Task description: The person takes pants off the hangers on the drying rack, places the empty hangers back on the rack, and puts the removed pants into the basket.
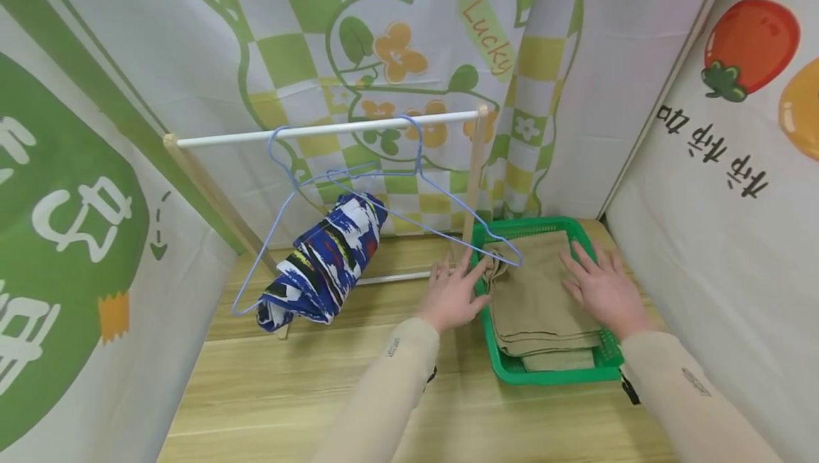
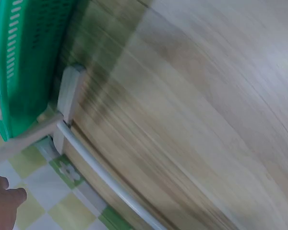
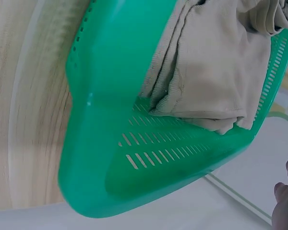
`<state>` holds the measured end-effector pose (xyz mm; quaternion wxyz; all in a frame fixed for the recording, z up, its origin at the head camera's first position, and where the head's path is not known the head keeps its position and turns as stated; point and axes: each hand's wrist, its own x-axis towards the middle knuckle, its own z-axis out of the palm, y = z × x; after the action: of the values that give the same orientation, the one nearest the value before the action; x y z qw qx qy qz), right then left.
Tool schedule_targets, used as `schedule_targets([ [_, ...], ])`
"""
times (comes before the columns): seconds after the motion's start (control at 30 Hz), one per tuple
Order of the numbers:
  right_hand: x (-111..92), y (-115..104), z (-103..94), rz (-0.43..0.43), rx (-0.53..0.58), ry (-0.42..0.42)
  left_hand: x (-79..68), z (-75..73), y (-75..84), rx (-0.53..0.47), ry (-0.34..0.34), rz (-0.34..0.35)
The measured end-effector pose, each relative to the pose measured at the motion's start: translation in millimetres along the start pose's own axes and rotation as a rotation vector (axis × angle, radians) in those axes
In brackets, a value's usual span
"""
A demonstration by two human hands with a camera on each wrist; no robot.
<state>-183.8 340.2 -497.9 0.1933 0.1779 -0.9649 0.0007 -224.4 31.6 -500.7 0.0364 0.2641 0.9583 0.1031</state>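
Observation:
A folded tan garment (image 1: 537,285) lies in a green plastic basket (image 1: 544,376), with a bunched part at its far left corner. My left hand (image 1: 451,294) is at the basket's left rim, fingers spread and pointing forward. Over the right rim, my right hand (image 1: 604,286) reaches with extended fingers toward the garment's edge. Neither hand grips anything. The right wrist view shows the folded layers of the tan garment (image 3: 211,72) inside the basket, and only fingertips at the right edge. In the left wrist view, a small part of the left hand (image 2: 2,203) shows.
Left of the basket stands a wooden rack with a white top bar (image 1: 333,126). Blue wire hangers (image 1: 441,189) hang from it, one reaching over the basket's left side. A blue, white and black patterned garment (image 1: 329,260) hangs on the left. Printed curtains (image 1: 288,22) surround the wooden table (image 1: 256,392).

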Motion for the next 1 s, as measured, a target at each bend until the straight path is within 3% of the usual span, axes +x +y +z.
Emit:
schedule_targets([
  [0.2,-4,-4,-0.6,0.005,0.002,-0.021,-14.3,-5.6,-19.6,0.009,-0.001,-0.007],
  [0.53,-6,-12,-3.0,0.029,0.015,-0.073,-37.8,-14.3,-47.9,0.078,-0.003,-0.080],
  [1.0,-1,-36,-11.2,0.038,0.039,-0.072,-69.1,-31.8,-79.5,0.137,0.075,-0.117],
])
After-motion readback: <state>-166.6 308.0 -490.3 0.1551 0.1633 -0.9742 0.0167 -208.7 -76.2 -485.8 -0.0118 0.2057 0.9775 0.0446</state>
